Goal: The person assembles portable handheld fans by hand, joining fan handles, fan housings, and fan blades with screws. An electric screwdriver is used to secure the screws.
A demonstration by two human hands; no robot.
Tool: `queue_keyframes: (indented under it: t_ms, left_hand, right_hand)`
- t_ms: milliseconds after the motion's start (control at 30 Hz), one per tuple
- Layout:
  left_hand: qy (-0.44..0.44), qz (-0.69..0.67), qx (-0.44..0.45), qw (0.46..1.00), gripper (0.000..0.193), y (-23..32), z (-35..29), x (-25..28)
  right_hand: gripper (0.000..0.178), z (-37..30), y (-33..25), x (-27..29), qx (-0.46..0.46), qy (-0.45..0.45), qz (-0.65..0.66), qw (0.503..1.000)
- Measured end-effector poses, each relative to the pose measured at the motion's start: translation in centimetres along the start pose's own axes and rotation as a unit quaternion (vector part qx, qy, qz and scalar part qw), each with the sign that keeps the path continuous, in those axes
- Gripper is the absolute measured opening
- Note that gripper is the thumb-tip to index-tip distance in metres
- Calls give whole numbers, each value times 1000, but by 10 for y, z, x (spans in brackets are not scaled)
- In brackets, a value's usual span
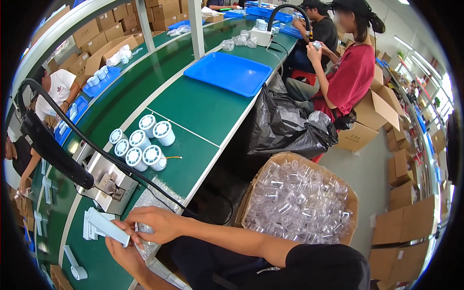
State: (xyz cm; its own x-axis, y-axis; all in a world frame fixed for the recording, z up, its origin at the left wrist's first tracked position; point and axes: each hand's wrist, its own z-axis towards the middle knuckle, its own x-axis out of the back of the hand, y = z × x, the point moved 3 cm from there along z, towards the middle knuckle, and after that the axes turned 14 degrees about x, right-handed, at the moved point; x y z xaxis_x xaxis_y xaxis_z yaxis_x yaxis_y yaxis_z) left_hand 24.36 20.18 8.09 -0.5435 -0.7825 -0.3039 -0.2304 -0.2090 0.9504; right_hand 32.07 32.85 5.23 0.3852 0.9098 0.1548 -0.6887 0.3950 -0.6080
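Note:
My left hand (122, 250) grips a flat, pale blue-white rectangular piece (107, 226) just above the green bench (193, 111). My right hand (155, 224) reaches across from the right, and its fingertips pinch at the near end of that piece. What the fingertips hold is too small to tell. Under both hands lies a clear bag of small transparent parts (157, 192). A short stack of similar pale flat pieces (91, 223) stands just left of my hands.
A small metal press (109, 185) with a black flexible arm (53, 150) stands beyond my hands. Several white round spools (141, 143) sit behind it, then a blue tray (229, 72). A box of clear plastic cups (299, 203), a black bag (280, 125) and seated workers (348, 72) are on the right.

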Motion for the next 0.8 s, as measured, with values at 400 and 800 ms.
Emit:
queue_keyframes:
  t_ms: [400,800]
  left_hand:
    - [161,-22,-17,987,32,-22,9,26]
    - [141,46,-168,975,43,-16,16,17]
  right_hand:
    - [15,-4,19,3,-109,164,177,964]
    - [9,21,28,-18,-8,4,-16,1000]
